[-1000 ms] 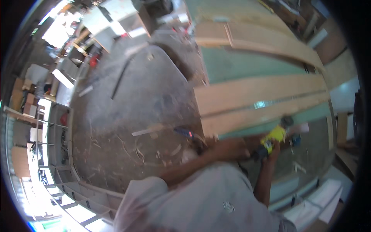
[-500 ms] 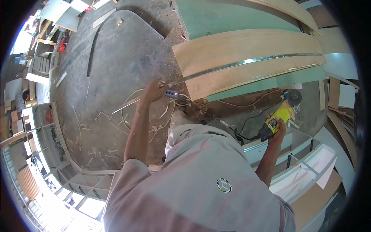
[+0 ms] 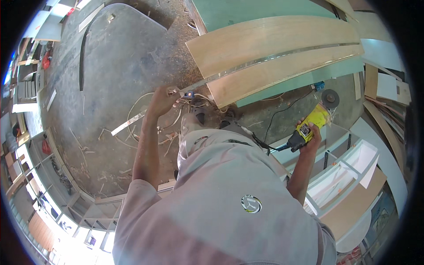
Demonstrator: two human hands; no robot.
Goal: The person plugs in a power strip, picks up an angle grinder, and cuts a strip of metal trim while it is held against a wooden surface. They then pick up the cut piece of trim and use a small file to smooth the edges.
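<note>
There is one left hand (image 3: 162,103) and one right hand (image 3: 313,137), two in all, with one yellow grinder (image 3: 312,121) bearing one round disc (image 3: 330,98). One long metal strip (image 3: 265,58), one black strip (image 3: 82,62) and one socket block (image 3: 189,95) show. One shirt (image 3: 212,190) carries one round badge (image 3: 251,204).

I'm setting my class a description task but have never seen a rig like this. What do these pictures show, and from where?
There is no robot here, only a person's two bare hands. Every picture comes from a wide fisheye camera on the person's head, looking down, so straight edges bend. The left hand appears to grip a thin shiny strip running across pale wood, which lies over a green surface. The right hand holds a yellow-and-black power tool with a round disc at its end.
</note>
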